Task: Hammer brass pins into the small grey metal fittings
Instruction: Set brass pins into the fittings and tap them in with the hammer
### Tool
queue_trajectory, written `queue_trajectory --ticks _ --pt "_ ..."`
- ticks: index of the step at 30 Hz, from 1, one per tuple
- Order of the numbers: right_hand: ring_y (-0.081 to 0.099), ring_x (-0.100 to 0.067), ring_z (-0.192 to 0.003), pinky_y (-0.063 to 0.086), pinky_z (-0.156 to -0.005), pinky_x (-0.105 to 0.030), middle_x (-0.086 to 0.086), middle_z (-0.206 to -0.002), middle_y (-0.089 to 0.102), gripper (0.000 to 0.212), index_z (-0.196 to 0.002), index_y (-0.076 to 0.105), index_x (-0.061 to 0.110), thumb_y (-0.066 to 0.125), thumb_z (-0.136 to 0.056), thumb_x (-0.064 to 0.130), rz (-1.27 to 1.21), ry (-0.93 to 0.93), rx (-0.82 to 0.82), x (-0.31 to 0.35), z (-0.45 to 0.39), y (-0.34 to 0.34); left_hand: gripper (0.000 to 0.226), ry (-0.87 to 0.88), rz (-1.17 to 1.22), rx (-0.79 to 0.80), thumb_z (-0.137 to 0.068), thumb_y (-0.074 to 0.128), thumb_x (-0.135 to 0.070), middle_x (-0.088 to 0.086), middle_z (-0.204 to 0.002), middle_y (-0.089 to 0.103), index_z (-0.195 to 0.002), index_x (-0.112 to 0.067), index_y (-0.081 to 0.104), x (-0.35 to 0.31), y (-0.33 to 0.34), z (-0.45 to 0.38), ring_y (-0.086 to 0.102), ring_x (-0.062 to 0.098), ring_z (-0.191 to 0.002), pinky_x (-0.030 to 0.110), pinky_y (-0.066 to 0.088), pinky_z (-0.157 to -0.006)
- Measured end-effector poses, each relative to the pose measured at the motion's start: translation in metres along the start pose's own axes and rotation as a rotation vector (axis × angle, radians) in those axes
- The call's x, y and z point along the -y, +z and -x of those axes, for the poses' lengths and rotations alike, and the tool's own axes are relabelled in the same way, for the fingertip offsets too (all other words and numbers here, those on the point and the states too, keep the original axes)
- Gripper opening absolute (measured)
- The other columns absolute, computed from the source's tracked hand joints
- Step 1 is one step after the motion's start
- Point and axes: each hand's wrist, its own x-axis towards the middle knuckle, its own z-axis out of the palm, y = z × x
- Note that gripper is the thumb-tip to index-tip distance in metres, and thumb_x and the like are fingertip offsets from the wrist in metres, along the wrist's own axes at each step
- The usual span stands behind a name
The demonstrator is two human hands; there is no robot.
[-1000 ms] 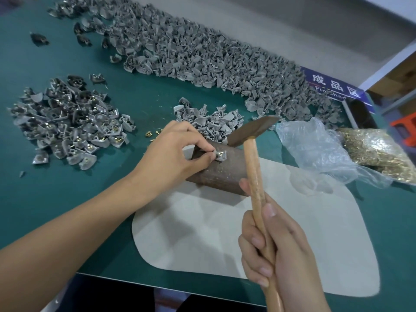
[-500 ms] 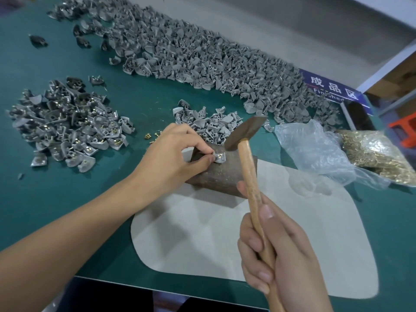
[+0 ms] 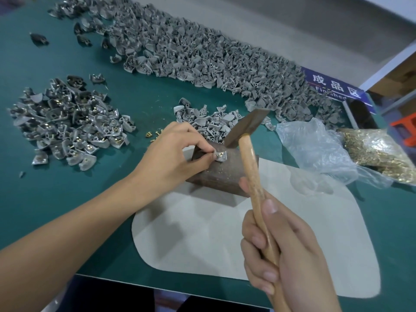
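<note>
My left hand [image 3: 173, 154] pinches a small grey fitting [image 3: 220, 156] with a brass pin in it, holding it down on a rusty brown metal block [image 3: 220, 176]. My right hand [image 3: 286, 251] grips the wooden handle of a hammer [image 3: 247, 127]. The hammer's dark head hangs tilted just above and right of the fitting. A few loose brass pins [image 3: 155, 133] lie on the green table behind my left hand.
A pile of fittings with brass pins [image 3: 67, 122] lies at the left. A small heap of fittings [image 3: 209, 122] sits behind the block and a long bank [image 3: 202, 55] across the back. A bag of brass pins [image 3: 378, 154] and clear plastic [image 3: 315, 149] lie right. A pale mat [image 3: 247, 239] underlies the block.
The hammer head has stayed raised near the fitting, shifting slightly lower and left. My left hand keeps the fitting pinched on the block.
</note>
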Motion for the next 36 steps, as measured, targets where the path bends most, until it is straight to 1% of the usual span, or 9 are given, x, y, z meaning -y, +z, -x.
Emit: queue_trajectory --ticks 5,9,12,16,18,21,25,30,36 --pt "0.025 -0.009 -0.036 0.03 -0.041 -0.015 -0.001 -0.064 0.04 0.039 -0.122 0.075 0.031 0.056 -0.091 0.043 -0.022 0.051 -0.021 0.0 -0.003 -0.001 0.004 -0.009 0.018 -0.006 -0.083 0.079 -0.035 -0.015 -0.092 0.062 -0.086 -0.032 0.078 0.0 0.001 0.001 0.055 0.009 -0.101 0.031 0.044 -0.084" --pt "0.025 -0.009 -0.035 0.032 -0.043 -0.016 -0.001 -0.063 0.039 0.042 -0.132 0.07 0.028 0.052 -0.096 0.041 -0.049 -0.05 -0.029 -0.005 -0.002 0.0 0.004 -0.019 -0.002 -0.002 -0.084 0.077 -0.038 -0.016 -0.092 0.062 -0.086 -0.035 0.077 0.0 0.0 0.0 0.055 0.009 -0.103 0.029 0.044 -0.085" --pt "0.025 -0.009 -0.035 0.03 -0.042 -0.015 -0.002 -0.064 0.04 0.041 -0.128 0.073 0.033 0.055 -0.093 0.043 -0.003 0.018 -0.021 -0.008 -0.003 0.0 0.006 -0.015 0.006 -0.011 -0.083 0.078 -0.036 -0.016 -0.092 0.062 -0.086 -0.031 0.078 0.0 0.0 0.0 0.055 0.01 -0.102 0.03 0.045 -0.085" --pt "0.024 -0.009 -0.035 0.032 -0.044 -0.016 -0.002 -0.063 0.039 0.045 -0.133 0.07 0.03 0.056 -0.093 0.043 -0.047 -0.064 -0.051 -0.014 0.0 0.004 0.004 -0.021 -0.014 -0.006 -0.084 0.078 -0.037 -0.017 -0.092 0.062 -0.086 -0.034 0.078 0.0 0.001 0.0 0.055 0.009 -0.104 0.033 0.046 -0.089" --pt "0.024 -0.01 -0.036 0.031 -0.043 -0.016 -0.002 -0.063 0.038 0.043 -0.13 0.072 0.032 0.056 -0.091 0.044 -0.034 -0.02 -0.07 -0.013 -0.001 0.003 0.003 -0.022 -0.011 -0.005 -0.084 0.079 -0.038 -0.016 -0.093 0.062 -0.086 -0.035 0.078 0.001 0.0 0.0 0.055 0.009 -0.103 0.034 0.046 -0.088" --pt "0.025 -0.009 -0.035 0.03 -0.041 -0.015 -0.002 -0.063 0.039 0.041 -0.126 0.074 0.031 0.056 -0.091 0.042 -0.029 0.043 -0.058 -0.005 -0.002 -0.002 0.003 -0.014 0.008 -0.004 -0.083 0.079 -0.039 -0.016 -0.092 0.062 -0.085 -0.038 0.077 0.001 0.001 0.0 0.054 0.007 -0.103 0.03 0.044 -0.084" --pt "0.024 -0.008 -0.034 0.033 -0.043 -0.016 -0.001 -0.061 0.039 0.043 -0.131 0.071 0.026 0.053 -0.094 0.04 -0.082 -0.062 -0.048 -0.006 0.001 0.0 0.001 -0.024 -0.005 0.005 -0.085 0.078 -0.039 -0.018 -0.092 0.062 -0.085 -0.038 0.077 0.002 0.001 0.0 0.053 0.003 -0.103 0.022 0.039 -0.083" --pt "0.025 -0.009 -0.035 0.03 -0.04 -0.015 -0.003 -0.063 0.039 0.04 -0.123 0.075 0.032 0.056 -0.09 0.044 0.004 0.063 -0.043 -0.004 -0.002 0.0 0.005 -0.013 0.011 -0.009 -0.082 0.078 -0.039 -0.016 -0.092 0.062 -0.085 -0.034 0.078 0.002 0.001 0.0 0.053 0.007 -0.101 0.029 0.043 -0.085" --pt "0.024 -0.01 -0.035 0.031 -0.042 -0.016 -0.001 -0.062 0.04 0.039 -0.129 0.072 0.032 0.057 -0.094 0.044 0.01 -0.051 -0.048 -0.004 0.001 0.002 0.004 -0.008 -0.004 0.001 -0.084 0.076 -0.041 -0.018 -0.092 0.061 -0.085 -0.038 0.077 0.002 0.002 0.0 0.054 0.006 -0.102 0.03 0.044 -0.085"
